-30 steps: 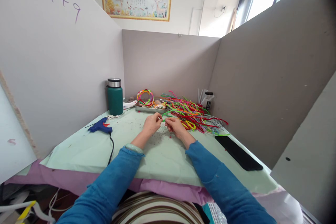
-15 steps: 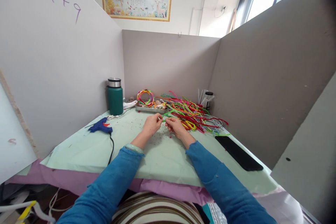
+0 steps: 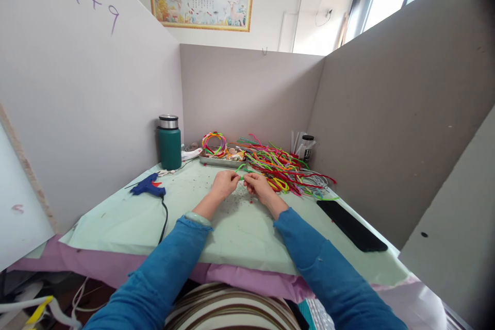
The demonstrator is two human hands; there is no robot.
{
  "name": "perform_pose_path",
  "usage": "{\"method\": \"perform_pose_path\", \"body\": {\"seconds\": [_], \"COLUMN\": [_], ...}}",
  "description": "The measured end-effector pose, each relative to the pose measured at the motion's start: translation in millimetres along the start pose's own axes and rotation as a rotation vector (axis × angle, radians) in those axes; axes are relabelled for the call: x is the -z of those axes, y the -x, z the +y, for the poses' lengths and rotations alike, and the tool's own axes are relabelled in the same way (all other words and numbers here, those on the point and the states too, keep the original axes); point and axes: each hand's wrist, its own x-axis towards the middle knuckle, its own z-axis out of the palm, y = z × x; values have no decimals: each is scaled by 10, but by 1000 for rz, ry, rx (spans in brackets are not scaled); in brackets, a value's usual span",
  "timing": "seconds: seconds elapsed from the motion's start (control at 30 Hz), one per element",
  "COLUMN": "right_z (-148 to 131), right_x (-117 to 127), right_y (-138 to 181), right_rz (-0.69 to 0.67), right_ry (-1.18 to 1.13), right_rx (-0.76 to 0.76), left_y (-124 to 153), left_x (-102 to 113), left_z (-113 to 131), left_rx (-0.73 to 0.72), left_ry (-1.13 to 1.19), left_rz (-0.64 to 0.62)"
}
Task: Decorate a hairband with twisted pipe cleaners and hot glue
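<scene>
My left hand (image 3: 225,185) and my right hand (image 3: 259,186) meet over the middle of the table, fingertips pinched close together. Between them shows a short bright green cord (image 3: 242,178), with both hands closed on it. A thin green end of it rises behind the fingertips. The rest of the cord is hidden by the fingers. Just behind and to the right of my hands lies a tangled heap of colourful cords (image 3: 278,162), in red, yellow, green, orange and grey.
A metal tray (image 3: 222,161) at the back holds small pieces and a ring of braided colourful cords (image 3: 214,143). At the left are a green bottle (image 3: 170,147) and a blue glue gun (image 3: 149,185). A black flat strip (image 3: 352,226) lies right. Partitions enclose the table.
The green end behind the fingers has shifted and now stands in a shorter curve. My left fingers have curled in slightly; both hands stay in nearly the same place.
</scene>
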Motion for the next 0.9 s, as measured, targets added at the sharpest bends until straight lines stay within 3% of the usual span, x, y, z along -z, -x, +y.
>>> {"method": "perform_pose_path", "body": {"seconds": [0.43, 0.9], "right_z": [-66, -42], "right_x": [-14, -4], "right_y": [38, 26], "right_rz": [9, 1], "right_ry": [-5, 20], "right_rx": [2, -19], "left_y": [-7, 10], "left_x": [-18, -57], "left_z": [-16, -68], "left_rx": [-116, -59], "left_ry": [-58, -27], "left_rz": [-69, -76]}}
